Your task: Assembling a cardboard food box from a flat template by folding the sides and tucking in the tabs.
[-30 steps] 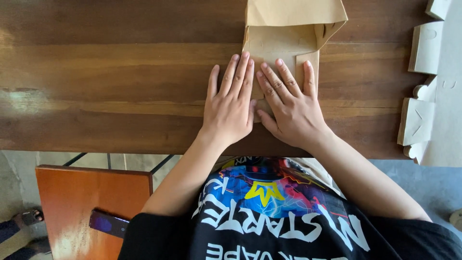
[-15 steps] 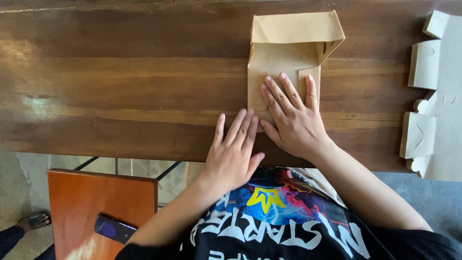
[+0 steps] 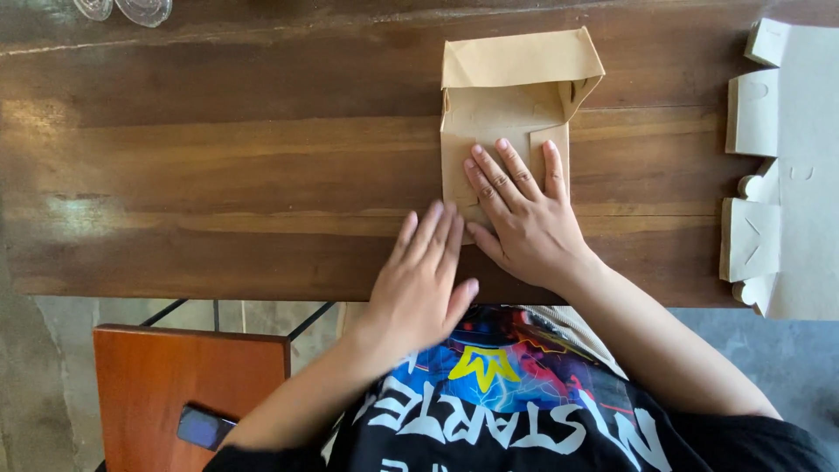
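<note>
Two hands work at a brown paper bag (image 3: 507,114) lying flat on a dark wooden table (image 3: 218,175), seen from the head camera. The right hand (image 3: 524,223) lies open, palm down, fingers spread and pressing on the bag's lower half, gripping nothing. The left hand (image 3: 424,280) is open too, fingers together, flat above the table's near edge just left of the right hand, its fingertips close to the bag's lower left corner; whether it touches the bag cannot be told. The bag's top flap is folded over. Grey cardboard cut-outs (image 3: 760,175) lie at the table's right end, well apart. Below, an orange chair (image 3: 157,376) holds a phone (image 3: 203,426).
</note>
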